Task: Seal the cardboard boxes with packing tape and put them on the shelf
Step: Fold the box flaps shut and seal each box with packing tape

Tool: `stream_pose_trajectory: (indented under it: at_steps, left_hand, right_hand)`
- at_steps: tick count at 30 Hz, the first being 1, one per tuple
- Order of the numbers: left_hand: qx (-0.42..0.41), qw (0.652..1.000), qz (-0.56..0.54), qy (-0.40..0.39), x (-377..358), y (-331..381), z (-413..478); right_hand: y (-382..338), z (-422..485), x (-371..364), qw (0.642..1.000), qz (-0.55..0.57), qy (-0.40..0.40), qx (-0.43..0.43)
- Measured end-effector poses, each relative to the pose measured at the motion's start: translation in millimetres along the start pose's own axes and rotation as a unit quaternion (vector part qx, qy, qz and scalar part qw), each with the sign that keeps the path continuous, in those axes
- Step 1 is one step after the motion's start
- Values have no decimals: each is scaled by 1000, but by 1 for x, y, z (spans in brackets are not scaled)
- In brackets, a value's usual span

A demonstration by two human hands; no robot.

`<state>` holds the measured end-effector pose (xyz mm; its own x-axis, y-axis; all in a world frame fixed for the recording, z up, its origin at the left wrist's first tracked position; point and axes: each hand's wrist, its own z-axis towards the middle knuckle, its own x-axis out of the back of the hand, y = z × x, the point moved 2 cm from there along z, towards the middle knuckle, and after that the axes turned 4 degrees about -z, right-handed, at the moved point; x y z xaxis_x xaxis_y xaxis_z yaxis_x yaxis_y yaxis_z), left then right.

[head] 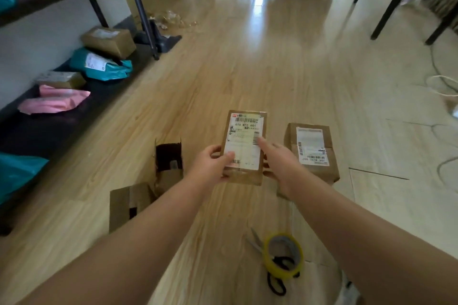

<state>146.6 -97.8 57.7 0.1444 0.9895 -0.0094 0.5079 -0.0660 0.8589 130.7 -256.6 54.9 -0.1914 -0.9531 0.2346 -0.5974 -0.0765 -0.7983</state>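
Labelled box (244,146) (closed) held between left hand (210,166), right hand (282,163).

2 arms outstretched; left hand (210,164) and right hand (281,164) gripping.

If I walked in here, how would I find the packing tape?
On the wooden floor, nearer the camera than the held labelled box, lie black-handled scissors. The tape roll rests on them: the only yellow ring among brown cardboard.

The middle box (244,148) is above the floor (247,69), the open box (169,160) to its left, the right box (312,151) opposite; tape (267,259) lies on scissors (256,239) nearer; shelf (49,141) far left.
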Motion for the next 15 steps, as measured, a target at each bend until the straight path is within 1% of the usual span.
stream_pose_trajectory:
  at_steps: [4,8,12,15]
  left_hand:
    - [42,999,16,10,-7,-24,47]
    - [73,997,5,9,-17,-48,94]
    - [81,995,49,5,-29,-68,125]
    - [78,995,66,-7,-38,-76,137]
  right_hand:
    - [22,35,-11,999,2,18,-34]
    - [35,74,-17,997,-15,39,-62]
    - [49,108,-20,993,-57,60,-86]
    - [61,123,-16,991,-59,64,-98]
